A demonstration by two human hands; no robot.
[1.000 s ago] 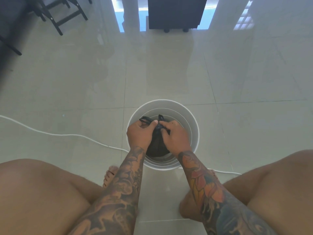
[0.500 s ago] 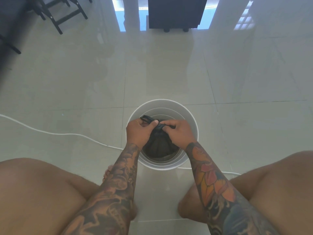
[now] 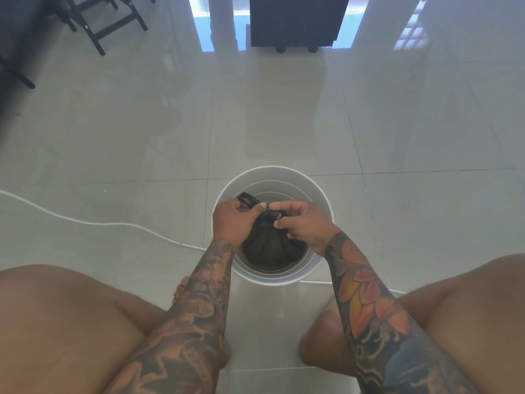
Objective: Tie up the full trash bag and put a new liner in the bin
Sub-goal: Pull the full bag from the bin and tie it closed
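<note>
Off to my far left, black chair legs (image 3: 96, 27) stand on the pale tiled floor (image 3: 284, 132), and a white cable (image 3: 93, 223) snakes across the tiles toward the white bin (image 3: 272, 173), passing behind it. Between my bare knees the bin sits on the floor, and the black trash bag (image 3: 270, 248) is down inside it, its top gathered into a twisted neck just above the rim level. My left hand (image 3: 234, 220) has its fingers curled round one end of the bag's neck, with a loop of black plastic poking out past my knuckles on the far side. Touching it at the fingertips, my right hand (image 3: 304, 227) pinches the other strand of the bag between thumb and fingers. Whether a knot is already formed under my fingers I can't quite tell; the plastic there is dark and bunched. Farther back, right of centre, a dark cabinet (image 3: 295, 21) stands on small feet before a bright opening.
</note>
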